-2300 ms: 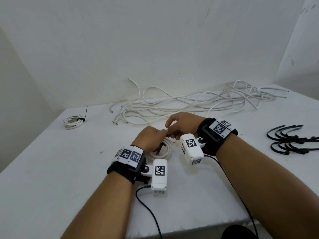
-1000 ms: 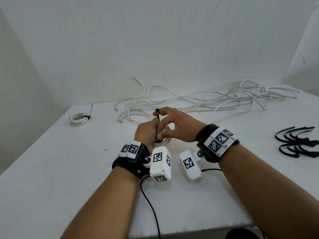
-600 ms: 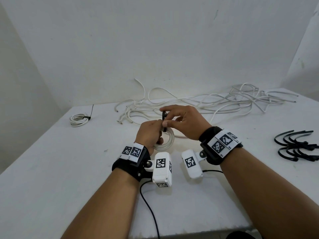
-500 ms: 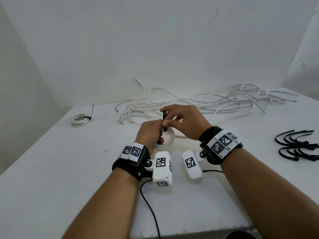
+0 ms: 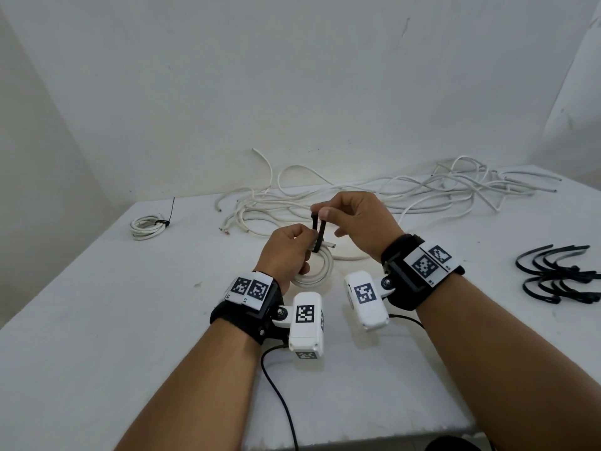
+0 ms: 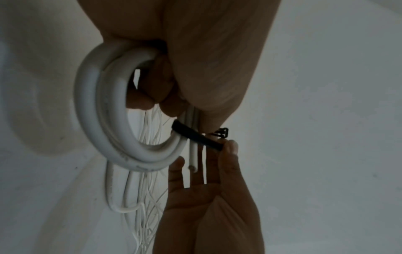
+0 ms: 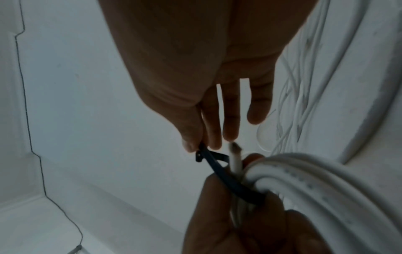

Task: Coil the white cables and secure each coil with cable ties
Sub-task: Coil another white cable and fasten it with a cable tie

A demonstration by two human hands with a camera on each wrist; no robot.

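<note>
Two hands (image 5: 286, 252) (image 5: 357, 219) hold coil (image 5: 320, 271) and cable tie (image 5: 318, 232).

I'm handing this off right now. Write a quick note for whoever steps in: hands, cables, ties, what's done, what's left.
Left hand grips the white coil just above the table.
Right hand pinches both ends of a black cable tie looped round that coil; not cinched.
Done: one tied coil at far left.
Left: thread and tighten this tie, then coil the loose cables. Spare ties lie at right.
</note>
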